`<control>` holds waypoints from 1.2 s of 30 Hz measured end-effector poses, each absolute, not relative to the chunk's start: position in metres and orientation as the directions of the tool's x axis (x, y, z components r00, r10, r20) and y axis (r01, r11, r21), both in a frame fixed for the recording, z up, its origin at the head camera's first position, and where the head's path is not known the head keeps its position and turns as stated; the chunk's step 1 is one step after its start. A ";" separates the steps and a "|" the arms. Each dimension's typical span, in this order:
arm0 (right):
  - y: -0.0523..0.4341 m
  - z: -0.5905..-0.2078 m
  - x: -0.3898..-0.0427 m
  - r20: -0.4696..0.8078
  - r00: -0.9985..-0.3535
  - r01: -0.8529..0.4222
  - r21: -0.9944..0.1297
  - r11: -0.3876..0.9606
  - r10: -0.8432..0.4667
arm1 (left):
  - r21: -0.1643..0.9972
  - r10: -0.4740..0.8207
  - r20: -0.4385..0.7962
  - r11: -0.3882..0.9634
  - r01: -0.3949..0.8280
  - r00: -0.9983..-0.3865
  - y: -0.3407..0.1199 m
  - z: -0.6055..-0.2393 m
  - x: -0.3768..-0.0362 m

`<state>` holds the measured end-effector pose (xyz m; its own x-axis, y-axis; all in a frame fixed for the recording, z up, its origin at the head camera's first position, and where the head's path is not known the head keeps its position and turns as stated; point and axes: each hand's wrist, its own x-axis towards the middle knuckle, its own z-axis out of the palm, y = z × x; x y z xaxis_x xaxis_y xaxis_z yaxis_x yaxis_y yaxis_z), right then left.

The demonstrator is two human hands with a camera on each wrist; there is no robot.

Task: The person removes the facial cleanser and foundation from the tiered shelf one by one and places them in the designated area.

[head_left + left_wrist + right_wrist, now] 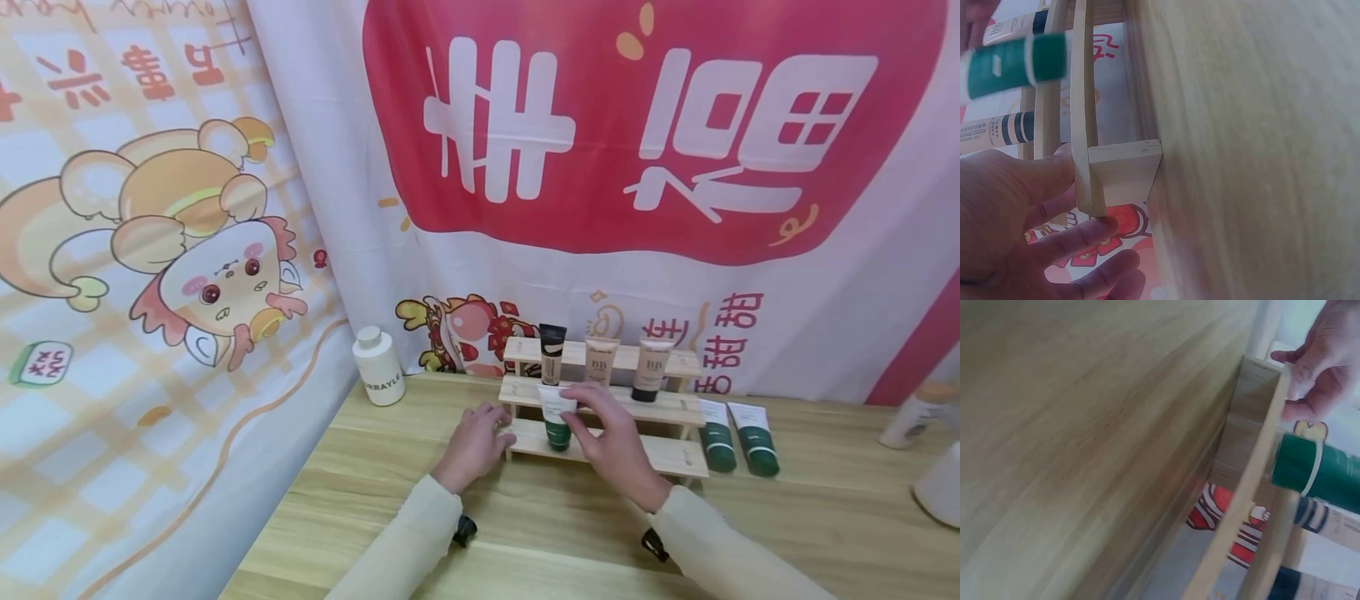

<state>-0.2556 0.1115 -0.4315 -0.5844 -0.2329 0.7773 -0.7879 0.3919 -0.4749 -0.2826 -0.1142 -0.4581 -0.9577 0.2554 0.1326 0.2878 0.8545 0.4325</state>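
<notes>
Green-and-white squeeze tube, cap down, and it's right over the bottom tier of the three-tier wooden stand, towards its left end! Right hand has it: a narrow grip, thumb and fingers pinching the white upper part while the green end points at the board. Is it touching down? From where I'm standing I can't tell whether the cap rests on the wood or hangs just above it.

Over on the other side, the left hand has its own close grip, thumb and fingers about the left end of that same bottom board, steadying it by the look of things.

So what's the score? Middle tier: three tubes upright in a row, a black-and-beige tube on the left, then a pale BB cream tube partly behind the right hand, and a second BB cream tube to its right. I'd call that row done. Bottom row looks only just under way, with this tube being set and not yet let go. And beside the stand's right end, lying on the worktop, a matching green-and-white tube and its twin near it. If those belong on the tier too, I make it two left after this one!
</notes>
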 end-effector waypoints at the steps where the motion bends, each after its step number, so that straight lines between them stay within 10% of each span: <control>1: 0.114 -0.429 -0.252 0.785 -0.576 -0.792 -0.468 0.392 -0.227 | 0.432 0.255 0.135 0.854 0.289 -0.957 -0.114 -0.458 -0.282; 17: 0.227 -0.397 -0.188 0.914 -0.391 -0.833 -0.303 0.463 -0.106 | 0.417 0.258 0.144 0.860 0.295 -0.955 -0.114 -0.460 -0.281; 25: 0.321 -0.424 -0.201 0.800 -0.598 -0.547 -0.454 0.703 0.051 | 0.405 0.260 0.151 0.864 0.300 -0.954 -0.115 -0.462 -0.282; 36: 0.397 -0.448 -0.249 0.309 -0.944 -0.060 -0.503 0.862 0.114 | 0.400 0.276 0.173 0.858 0.323 -0.945 -0.114 -0.457 -0.280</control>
<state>-0.2485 0.3973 -0.4482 -0.9443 0.1140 0.3086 -0.0603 0.8621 -0.5031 -0.2803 -0.1138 -0.4566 -0.9455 0.2759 0.1731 0.3235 0.8577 0.3997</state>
